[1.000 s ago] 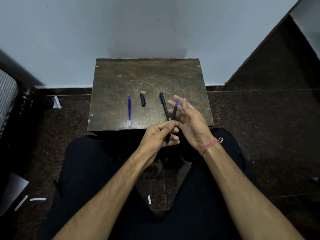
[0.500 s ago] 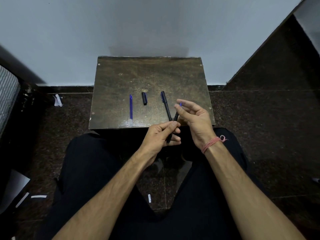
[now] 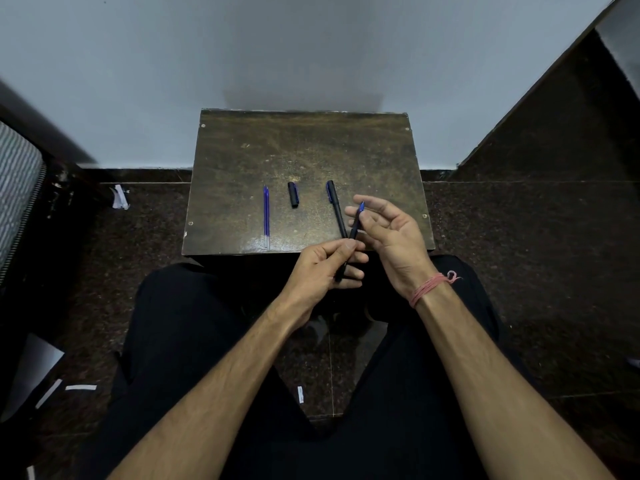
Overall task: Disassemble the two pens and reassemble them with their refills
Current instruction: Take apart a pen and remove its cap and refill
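My left hand (image 3: 323, 270) grips the lower half of a black pen (image 3: 354, 232), which slants up to the right and ends in a blue tip. My right hand (image 3: 393, 233) is curled loosely around that blue tip, thumb on one side and index finger on the other. On the small brown table (image 3: 304, 150) lie a blue refill (image 3: 266, 216), a short black cap (image 3: 293, 195) and a second black pen (image 3: 335, 207) just left of my right hand's fingers. Both hands hover over the table's near right edge.
The table stands against a pale wall, above my dark-trousered legs. White paper scraps (image 3: 119, 199) lie on the dark stone floor to the left. A striped object (image 3: 17, 188) sits at the far left edge.
My right hand, spread flat behind the pen a second ago, has curled its thumb and fingers around the blue tip. My left hand has kept its hold on the barrel.
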`<state>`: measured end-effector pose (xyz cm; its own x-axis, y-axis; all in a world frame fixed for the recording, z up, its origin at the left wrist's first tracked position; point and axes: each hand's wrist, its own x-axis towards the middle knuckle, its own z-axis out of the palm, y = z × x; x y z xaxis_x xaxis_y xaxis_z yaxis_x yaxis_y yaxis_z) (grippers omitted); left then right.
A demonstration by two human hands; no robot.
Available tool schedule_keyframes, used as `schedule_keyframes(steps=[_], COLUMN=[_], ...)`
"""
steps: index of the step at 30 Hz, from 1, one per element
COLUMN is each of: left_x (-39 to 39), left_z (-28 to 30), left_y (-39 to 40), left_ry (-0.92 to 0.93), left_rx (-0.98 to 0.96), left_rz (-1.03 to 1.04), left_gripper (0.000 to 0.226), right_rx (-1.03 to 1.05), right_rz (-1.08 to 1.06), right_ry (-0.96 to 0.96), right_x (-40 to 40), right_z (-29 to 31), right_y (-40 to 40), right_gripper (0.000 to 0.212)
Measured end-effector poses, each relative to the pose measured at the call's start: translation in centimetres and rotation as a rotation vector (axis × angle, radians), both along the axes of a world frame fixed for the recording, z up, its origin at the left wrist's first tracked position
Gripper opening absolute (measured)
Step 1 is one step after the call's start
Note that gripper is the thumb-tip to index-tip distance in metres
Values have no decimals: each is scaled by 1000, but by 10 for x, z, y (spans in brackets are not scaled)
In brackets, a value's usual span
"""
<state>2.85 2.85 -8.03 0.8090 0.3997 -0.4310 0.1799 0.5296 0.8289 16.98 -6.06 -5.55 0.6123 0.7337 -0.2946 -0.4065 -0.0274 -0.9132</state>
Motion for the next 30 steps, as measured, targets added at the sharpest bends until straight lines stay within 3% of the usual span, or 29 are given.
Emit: schedule_keyframes(steps=[8,10,14,21,26,30], left_x=[3,4,4,2,1,0], left_z=[0,3,2,-3,0,0], left_y=[-1,2,6,5,9,8], left_ry=[25,22,8,35,39,58], left_rx=[157,123,61,135,132,154], left_rz=[118,64,25,81,83,86], left_gripper=[24,34,29,24,25,28], right_rx=[-13,16,62,-37,53,-69], right_rz=[79,86,106,-4,141,18], right_ry=[-34,29,111,-54,105,-70], right_x=[-12,-11,-6,-6,2,-4], right_z=[3,5,5,0,5,1], right_y=[3,3,1,2,-1,1], right_gripper=[20,21,22,20,41,29])
